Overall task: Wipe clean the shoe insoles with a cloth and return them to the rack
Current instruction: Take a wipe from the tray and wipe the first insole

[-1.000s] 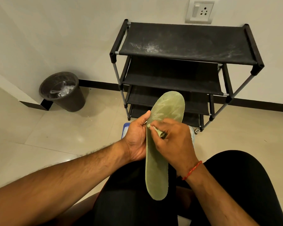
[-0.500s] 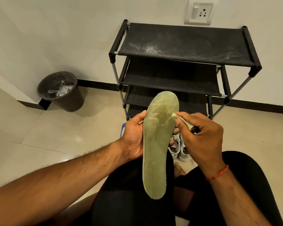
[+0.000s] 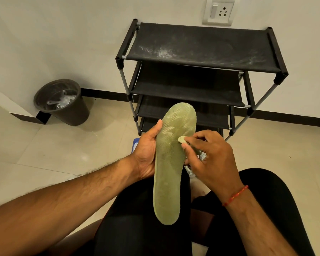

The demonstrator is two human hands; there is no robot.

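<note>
A long green insole [image 3: 169, 167] stands nearly upright over my lap, its mesh toe end pointing up toward the rack. My left hand [image 3: 146, 152] grips its left edge, thumb along the side. My right hand [image 3: 209, 157] pinches a small pale cloth [image 3: 182, 140] whose tip touches the insole's right edge near the middle. The black shoe rack [image 3: 201, 52] with several fabric shelves stands against the wall behind; its top shelf is dusty and bare.
A dark waste bin [image 3: 63, 102] with crumpled plastic inside sits on the tiled floor at the left by a wall corner. A blue item [image 3: 135, 145] and white shoes [image 3: 189, 170] peek out behind my hands. My black-clad knees fill the foreground.
My right hand swung away to the right of the insole, then came back so the cloth touches its right edge. My left hand has kept its grip throughout.
</note>
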